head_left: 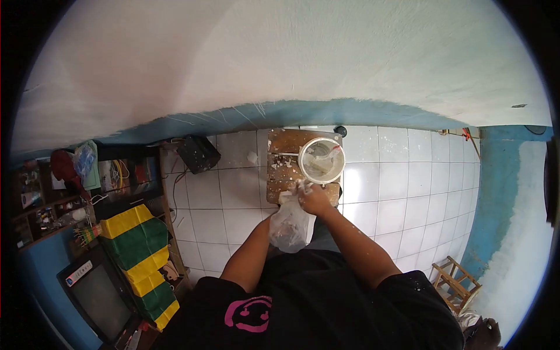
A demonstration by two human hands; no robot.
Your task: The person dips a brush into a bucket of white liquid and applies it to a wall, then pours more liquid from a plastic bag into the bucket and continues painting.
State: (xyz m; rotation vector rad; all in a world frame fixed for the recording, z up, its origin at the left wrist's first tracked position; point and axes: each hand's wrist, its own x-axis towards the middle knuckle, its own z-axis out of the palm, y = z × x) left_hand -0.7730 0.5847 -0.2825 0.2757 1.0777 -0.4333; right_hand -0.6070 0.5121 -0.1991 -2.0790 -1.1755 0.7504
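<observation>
A translucent plastic bag [290, 227] hangs in front of my body, over the near end of a paint-spattered wooden stool. My right hand [314, 199] is closed at the bag's upper edge, its fingers bent and smeared with white. My left forearm reaches to the bag's left side, but the bag hides that hand's fingers. Just beyond my right hand, a white bucket [301, 158] stands on the stool [283, 142]. Inside the bucket are whitish residue and a crumpled clear wrapper with a red mark [335, 150].
White floor tiles [392, 175] surround the stool. Ahead rises a wall [280, 58], whitish above blue. A black box-like object [198, 154] sits left on the floor, near a shelf unit with a television [99, 294]. A small wooden stool [457, 283] stands at right.
</observation>
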